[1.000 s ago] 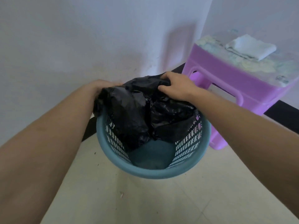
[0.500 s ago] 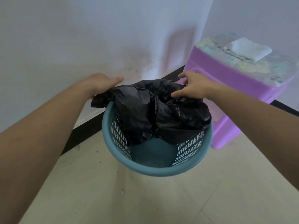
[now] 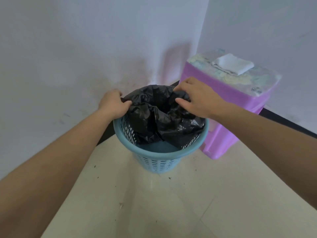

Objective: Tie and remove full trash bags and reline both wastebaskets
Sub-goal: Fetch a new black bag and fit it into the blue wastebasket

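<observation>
A blue perforated wastebasket point(image 3: 159, 154) stands on the tiled floor in the room's corner. A crumpled black trash bag point(image 3: 164, 121) lies in its far half, its mouth partly spread; the blue bottom shows at the near side. My left hand point(image 3: 114, 105) pinches the bag's edge at the basket's left rim. My right hand point(image 3: 197, 97) grips the bag's edge at the far right rim, fingers curled over the plastic.
A purple plastic stool point(image 3: 229, 107) stands right of the basket against the wall, with a folded white cloth point(image 3: 233, 63) on top. White walls meet behind the basket above a dark baseboard point(image 3: 288, 122). Small specks of dirt lie on the cream floor tiles point(image 3: 154, 203).
My view has pulled back from the basket. Both hands have spread the bag's mouth wider toward the basket's rim, the left hand now closed on the bag's edge.
</observation>
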{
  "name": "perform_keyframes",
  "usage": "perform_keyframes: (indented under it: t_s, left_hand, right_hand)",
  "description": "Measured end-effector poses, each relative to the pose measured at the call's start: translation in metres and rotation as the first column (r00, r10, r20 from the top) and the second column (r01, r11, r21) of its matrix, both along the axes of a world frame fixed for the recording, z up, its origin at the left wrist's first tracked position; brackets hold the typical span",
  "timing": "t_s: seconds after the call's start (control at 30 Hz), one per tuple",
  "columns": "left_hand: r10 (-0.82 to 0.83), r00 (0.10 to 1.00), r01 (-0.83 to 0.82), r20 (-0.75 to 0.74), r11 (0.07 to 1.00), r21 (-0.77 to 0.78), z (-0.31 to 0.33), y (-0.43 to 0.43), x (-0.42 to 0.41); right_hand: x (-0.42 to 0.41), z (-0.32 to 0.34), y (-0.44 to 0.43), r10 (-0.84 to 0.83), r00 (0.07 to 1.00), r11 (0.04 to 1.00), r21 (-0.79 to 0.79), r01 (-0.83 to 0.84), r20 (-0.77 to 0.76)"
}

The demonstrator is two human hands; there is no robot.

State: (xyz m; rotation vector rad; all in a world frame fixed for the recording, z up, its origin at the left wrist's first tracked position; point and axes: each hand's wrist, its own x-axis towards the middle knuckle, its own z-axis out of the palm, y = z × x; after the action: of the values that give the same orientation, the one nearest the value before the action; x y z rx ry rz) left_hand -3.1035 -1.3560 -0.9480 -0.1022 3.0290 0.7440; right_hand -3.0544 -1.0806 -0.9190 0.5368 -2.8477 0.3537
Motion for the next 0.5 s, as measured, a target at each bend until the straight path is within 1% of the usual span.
perform_keyframes:
  t_s: [0.03, 0.1, 0.13, 0.17, 0.2, 0.27, 0.3, 0.33, 0.4, 0.5]
  left_hand:
    - [-0.053, 0.993, 0.045, -0.106, 0.996, -0.075, 0.001, 0.003, 0.004]
    - [-0.192, 0.92, 0.151, -0.341, 0.978, -0.143, 0.004, 0.011, 0.017]
    - [-0.261, 0.882, 0.205, -0.393, 0.962, -0.178, 0.005, 0.015, 0.025]
    - [-0.33, 0.862, 0.257, -0.384, 0.939, -0.23, 0.005, 0.019, 0.032]
    - [-0.387, 0.865, 0.307, -0.32, 0.911, -0.274, 0.002, 0.021, 0.039]
    - [-0.432, 0.884, 0.369, -0.177, 0.879, -0.301, -0.005, 0.022, 0.053]
    - [-0.43, 0.888, 0.368, -0.161, 0.877, -0.309, -0.01, 0.021, 0.059]
    - [-0.418, 0.887, 0.344, -0.197, 0.882, -0.322, -0.014, 0.019, 0.063]
    - [-0.387, 0.859, 0.289, -0.336, 0.907, -0.307, -0.02, 0.015, 0.069]
    - [-0.339, 0.777, 0.278, -0.53, 0.941, -0.194, -0.026, 0.008, 0.074]
  right_hand:
    - [0.002, 0.003, -0.003, 0.027, 1.0, 1.0, 0.005, -0.027, -0.014]
    - [0.008, 0.007, -0.006, 0.059, 0.998, 0.998, 0.016, -0.059, 0.029]
    - [0.012, 0.008, -0.005, 0.07, 0.995, 0.997, 0.03, -0.073, 0.076]
    - [0.015, 0.007, -0.004, 0.079, 0.99, 0.995, 0.056, -0.087, 0.12]
    - [0.019, 0.005, -0.001, 0.083, 0.985, 0.99, 0.096, -0.098, 0.15]
    - [0.028, 0.0, 0.008, 0.075, 0.984, 0.975, 0.193, -0.107, 0.162]
    - [0.032, -0.003, 0.014, 0.074, 0.987, 0.966, 0.235, -0.106, 0.142]
    - [0.036, -0.006, 0.021, 0.076, 0.992, 0.957, 0.271, -0.102, 0.105]
    - [0.044, -0.012, 0.037, 0.095, 0.995, 0.95, 0.299, -0.09, -0.002]
    - [0.054, -0.018, 0.062, 0.086, 0.982, 0.956, 0.293, -0.033, -0.168]
